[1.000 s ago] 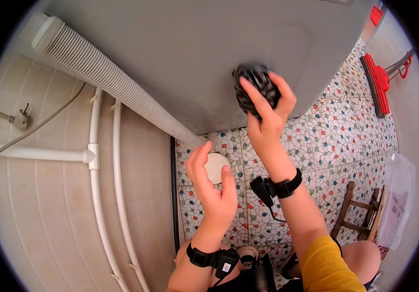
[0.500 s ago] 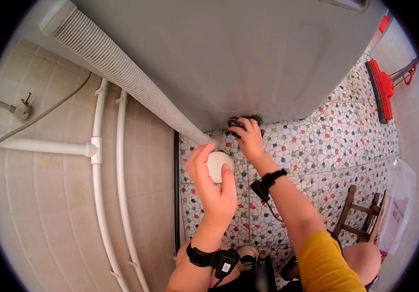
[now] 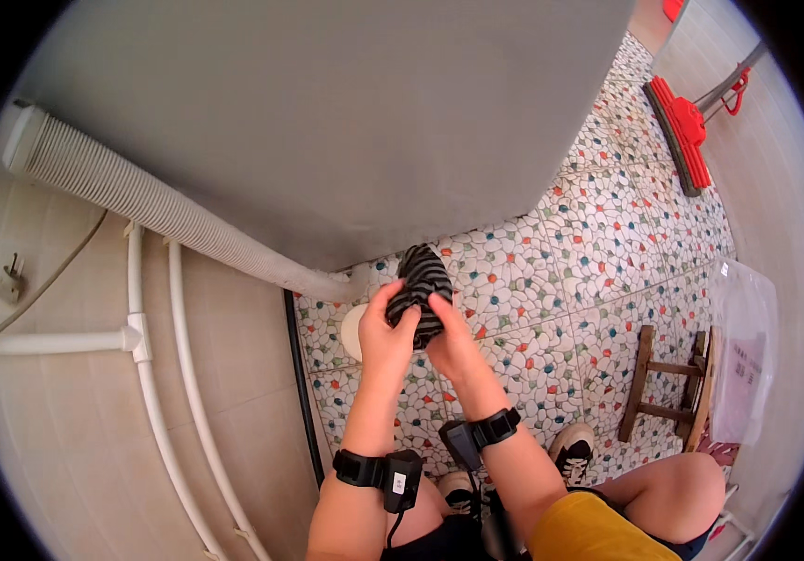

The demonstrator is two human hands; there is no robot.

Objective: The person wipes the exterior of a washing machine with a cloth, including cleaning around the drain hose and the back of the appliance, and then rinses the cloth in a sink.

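The floor [image 3: 524, 290] shows a white pebble pattern flecked with red, green and blue. On it rest a cream disc [image 3: 351, 333] left of centre, a wooden frame [image 3: 671, 412] at lower right and shoes [image 3: 572, 453] at lower centre.

"What are you wearing on your left?"

"I'm wearing a black wristband [image 3: 358, 469] carrying a boxy black module [image 3: 406, 466], which is showing a white label [image 3: 399, 483] and trailing a thin black cable [image 3: 394, 530]."

"And on your right?"

"I'm wearing a second black wristband [image 3: 495, 427], another black module [image 3: 459, 443] and a yellow fabric sleeve [image 3: 589, 531]. Below, I'm wearing black, pale-toed shoes [image 3: 574, 460]."
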